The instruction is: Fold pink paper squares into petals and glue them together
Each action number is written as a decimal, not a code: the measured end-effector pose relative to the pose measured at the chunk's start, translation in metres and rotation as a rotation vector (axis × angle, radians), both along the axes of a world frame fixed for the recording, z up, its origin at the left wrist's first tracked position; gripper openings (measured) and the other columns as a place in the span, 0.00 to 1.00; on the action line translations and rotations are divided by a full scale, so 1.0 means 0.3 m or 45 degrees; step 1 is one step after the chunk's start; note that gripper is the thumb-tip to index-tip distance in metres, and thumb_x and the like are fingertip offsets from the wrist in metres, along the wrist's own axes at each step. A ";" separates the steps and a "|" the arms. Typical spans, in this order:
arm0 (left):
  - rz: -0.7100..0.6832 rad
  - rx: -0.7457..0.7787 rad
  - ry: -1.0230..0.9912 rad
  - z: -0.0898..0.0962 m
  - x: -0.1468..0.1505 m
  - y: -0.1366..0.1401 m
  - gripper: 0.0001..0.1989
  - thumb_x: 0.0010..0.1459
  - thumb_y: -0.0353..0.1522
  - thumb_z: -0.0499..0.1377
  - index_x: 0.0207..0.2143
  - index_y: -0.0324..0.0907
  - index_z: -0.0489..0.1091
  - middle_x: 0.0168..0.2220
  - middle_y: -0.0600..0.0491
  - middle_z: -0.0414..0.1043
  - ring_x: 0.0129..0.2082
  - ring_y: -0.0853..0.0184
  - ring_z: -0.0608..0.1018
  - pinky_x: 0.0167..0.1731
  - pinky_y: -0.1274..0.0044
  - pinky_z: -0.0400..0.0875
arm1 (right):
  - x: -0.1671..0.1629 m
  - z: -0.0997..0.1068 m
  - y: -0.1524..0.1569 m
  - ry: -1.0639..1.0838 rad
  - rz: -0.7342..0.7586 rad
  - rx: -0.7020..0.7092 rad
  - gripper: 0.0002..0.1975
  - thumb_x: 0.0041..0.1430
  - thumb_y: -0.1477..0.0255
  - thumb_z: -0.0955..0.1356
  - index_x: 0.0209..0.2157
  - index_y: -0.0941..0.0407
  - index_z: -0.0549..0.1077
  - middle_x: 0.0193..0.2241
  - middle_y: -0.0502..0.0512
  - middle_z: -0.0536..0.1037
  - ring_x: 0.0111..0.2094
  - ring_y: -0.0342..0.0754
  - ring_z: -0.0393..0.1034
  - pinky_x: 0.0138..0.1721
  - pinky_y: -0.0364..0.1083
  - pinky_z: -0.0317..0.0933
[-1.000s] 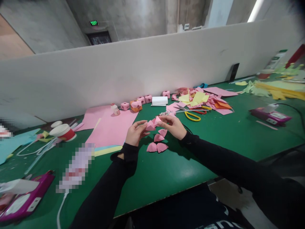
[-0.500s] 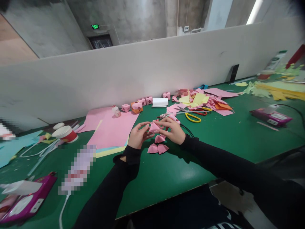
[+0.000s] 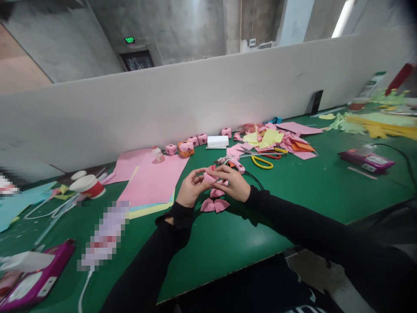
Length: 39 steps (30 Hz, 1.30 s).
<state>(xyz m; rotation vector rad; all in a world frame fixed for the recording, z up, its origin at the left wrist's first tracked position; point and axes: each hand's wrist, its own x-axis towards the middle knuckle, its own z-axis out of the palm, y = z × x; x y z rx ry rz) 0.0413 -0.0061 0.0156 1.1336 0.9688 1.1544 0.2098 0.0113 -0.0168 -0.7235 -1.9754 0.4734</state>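
Observation:
Between my two hands is a small folded pink paper piece, held above the green table. My left hand pinches it from the left, while my right hand has its fingers closed on the right side. Fingers cover part of the paper. Just below lie more folded pink paper pieces, two of them side by side and at least one closer to my hands. Behind my right hand rests a pink glue gun with a black cord.
Scissors with yellow handles lie by a heap of pink and yellow paper scraps. Pink sheets, a small bottle and a paper cup are at left. Folded pink shapes line the white partition.
The pink paper piece has been turned between my fingers, its pointed face no longer showing. Both hands stay close together around it. The view has shifted slightly.

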 end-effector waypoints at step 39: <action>0.012 0.071 -0.139 0.029 0.000 -0.006 0.22 0.36 0.30 0.70 0.38 0.40 0.72 0.29 0.54 0.75 0.35 0.67 0.77 0.39 0.77 0.71 | -0.011 0.059 0.005 0.688 0.116 -0.783 0.19 0.45 0.55 0.71 0.27 0.57 0.72 0.21 0.48 0.72 0.24 0.40 0.65 0.25 0.41 0.61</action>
